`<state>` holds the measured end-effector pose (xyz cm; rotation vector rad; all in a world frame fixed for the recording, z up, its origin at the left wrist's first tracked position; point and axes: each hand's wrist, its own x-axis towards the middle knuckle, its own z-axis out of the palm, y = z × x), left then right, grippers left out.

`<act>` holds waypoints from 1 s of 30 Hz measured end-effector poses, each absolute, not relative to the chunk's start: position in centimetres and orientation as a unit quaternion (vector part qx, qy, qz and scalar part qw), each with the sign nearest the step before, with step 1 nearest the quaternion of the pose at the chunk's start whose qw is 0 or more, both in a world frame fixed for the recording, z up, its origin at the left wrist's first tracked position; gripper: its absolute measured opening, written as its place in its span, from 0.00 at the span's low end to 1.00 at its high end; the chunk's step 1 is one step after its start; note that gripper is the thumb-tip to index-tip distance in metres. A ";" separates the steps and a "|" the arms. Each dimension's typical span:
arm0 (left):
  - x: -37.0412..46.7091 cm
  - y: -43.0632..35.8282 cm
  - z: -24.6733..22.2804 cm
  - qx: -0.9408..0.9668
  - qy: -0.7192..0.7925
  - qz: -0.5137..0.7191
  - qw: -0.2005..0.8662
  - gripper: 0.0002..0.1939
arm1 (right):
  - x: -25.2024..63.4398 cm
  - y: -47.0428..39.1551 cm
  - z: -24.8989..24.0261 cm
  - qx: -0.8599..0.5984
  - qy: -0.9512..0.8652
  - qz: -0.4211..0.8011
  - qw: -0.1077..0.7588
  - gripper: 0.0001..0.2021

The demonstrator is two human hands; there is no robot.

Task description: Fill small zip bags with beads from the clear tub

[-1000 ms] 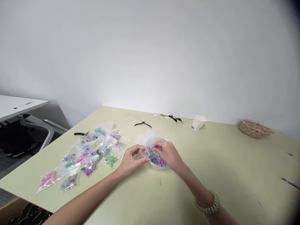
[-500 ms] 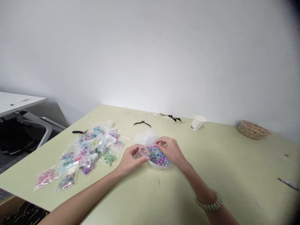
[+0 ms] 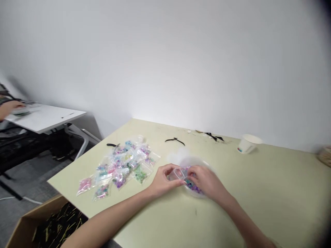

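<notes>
My left hand (image 3: 165, 181) is closed around a small clear plastic box (image 3: 179, 173), tilted at the left rim of a bowl. The round translucent bowl (image 3: 207, 166) holds many purple, pink and blue beads (image 3: 191, 186). My right hand (image 3: 205, 179) is over the beads, fingertips pinched together close to the opening of the box. Whatever those fingertips hold is too small and blurred to make out. The right hand and its forearm hide part of the bowl.
Several zip bags of coloured beads (image 3: 141, 174) lie on the left of the table (image 3: 155, 220). Behind are black-handled pliers (image 3: 113, 145), a second pair of pliers (image 3: 176, 140), and a paper cup (image 3: 248, 143). A cardboard box (image 3: 28, 220) stands below; another person's hand (image 3: 11, 107) is far left.
The view has swung left, so the table appears shifted right and the other person's hand shows. My right hand has moved closer to the small box.
</notes>
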<state>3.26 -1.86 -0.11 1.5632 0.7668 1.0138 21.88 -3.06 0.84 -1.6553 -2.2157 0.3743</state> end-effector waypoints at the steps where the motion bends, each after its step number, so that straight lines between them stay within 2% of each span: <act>1: 3.3 -1.9 -0.1 0.653 0.322 0.427 0.536 0.23 | 21.9 -3.0 1.0 -0.579 -0.770 0.131 0.233 0.08; 4: 3.3 -2.1 -0.1 0.648 0.315 0.432 0.542 0.23 | 21.7 -3.2 1.7 -0.543 -0.701 0.188 0.423 0.09; 6: 3.3 -2.2 -0.1 0.634 0.313 0.436 0.557 0.23 | 21.5 -3.5 2.2 -0.507 -0.675 0.244 0.477 0.12; 9: 3.4 -2.3 -0.1 0.608 0.315 0.439 0.582 0.24 | 20.9 -4.0 2.5 -0.462 -0.708 0.286 0.451 0.12; 14: 3.4 -2.3 0.0 0.610 0.322 0.437 0.577 0.25 | 20.7 -4.1 2.4 -0.418 -0.756 0.279 0.419 0.12; 19: 3.5 -2.4 0.0 0.591 0.324 0.444 0.590 0.24 | 22.2 -3.2 1.5 -0.495 -0.724 0.196 0.438 0.14; 21: 3.5 -2.4 0.0 0.588 0.326 0.442 0.594 0.24 | 22.8 -2.7 0.7 -0.531 -0.734 0.175 0.386 0.14; 26: 3.5 -2.5 0.2 0.595 0.335 0.429 0.592 0.25 | 22.6 -2.5 -0.6 -0.552 -0.800 0.203 0.115 0.08; 28: 3.5 -2.5 0.2 0.604 0.332 0.425 0.586 0.24 | 22.3 -2.7 -0.7 -0.569 -0.794 0.200 0.083 0.07; 30: 3.5 -2.4 0.1 0.613 0.332 0.422 0.580 0.24 | 22.0 -3.0 -0.8 -0.583 -0.784 0.187 0.100 0.06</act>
